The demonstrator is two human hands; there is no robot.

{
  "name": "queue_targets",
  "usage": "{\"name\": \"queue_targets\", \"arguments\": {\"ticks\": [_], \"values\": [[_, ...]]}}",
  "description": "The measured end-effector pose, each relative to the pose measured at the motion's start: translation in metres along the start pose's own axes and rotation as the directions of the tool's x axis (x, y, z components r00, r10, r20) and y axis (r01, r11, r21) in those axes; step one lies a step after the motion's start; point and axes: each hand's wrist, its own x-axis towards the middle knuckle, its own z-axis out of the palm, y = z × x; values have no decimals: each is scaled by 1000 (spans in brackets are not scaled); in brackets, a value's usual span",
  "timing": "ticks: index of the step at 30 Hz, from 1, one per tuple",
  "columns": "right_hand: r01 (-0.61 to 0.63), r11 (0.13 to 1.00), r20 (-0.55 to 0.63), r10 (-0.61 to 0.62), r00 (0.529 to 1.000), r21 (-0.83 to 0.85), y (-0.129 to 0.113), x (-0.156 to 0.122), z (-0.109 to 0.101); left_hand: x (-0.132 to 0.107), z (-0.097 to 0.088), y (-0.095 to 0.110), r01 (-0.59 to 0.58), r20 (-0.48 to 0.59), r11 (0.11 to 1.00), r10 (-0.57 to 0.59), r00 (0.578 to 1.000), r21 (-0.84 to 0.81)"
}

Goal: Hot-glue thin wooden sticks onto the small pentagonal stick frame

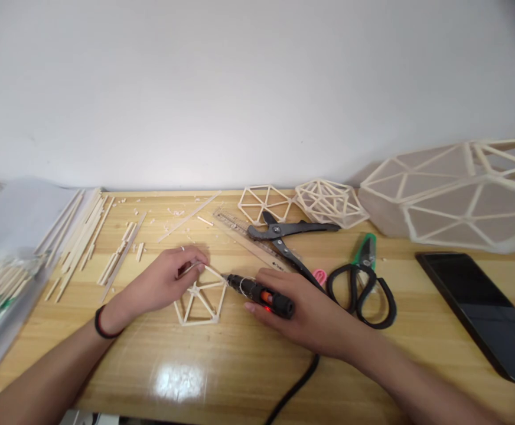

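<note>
My left hand (pixel 169 277) pinches a short wooden stick (pixel 214 272) between thumb and fingers, its free end pointing right. My right hand (pixel 302 307) is closed around a black hot glue gun (pixel 253 290) with an orange part and a lit red light. The nozzle of the glue gun is at the free end of the stick; whether they touch I cannot tell. Just below both lies a hexagonal frame of wooden sticks (pixel 198 322) with spokes meeting at a hub, partly hidden by my left hand.
Loose sticks (pixel 82 236) and cut pieces lie left. Behind are a clear ruler (pixel 235 227), black cutters (pixel 279 229), and more stick frames (pixel 265 205). Black scissors (pixel 375 301), green-handled snips (pixel 366 251), a phone (pixel 479 313) and a large covered frame (pixel 452 200) stand right. A black cord (pixel 295 386) trails forward.
</note>
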Motion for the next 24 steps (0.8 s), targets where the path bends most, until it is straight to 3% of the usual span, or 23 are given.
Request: {"name": "queue_targets", "arguments": {"ticks": [24], "values": [[13,1000,-5,-13,1000,-2,1,0,0,0,-1,2,13,11,999,-13,1000,36]]}}
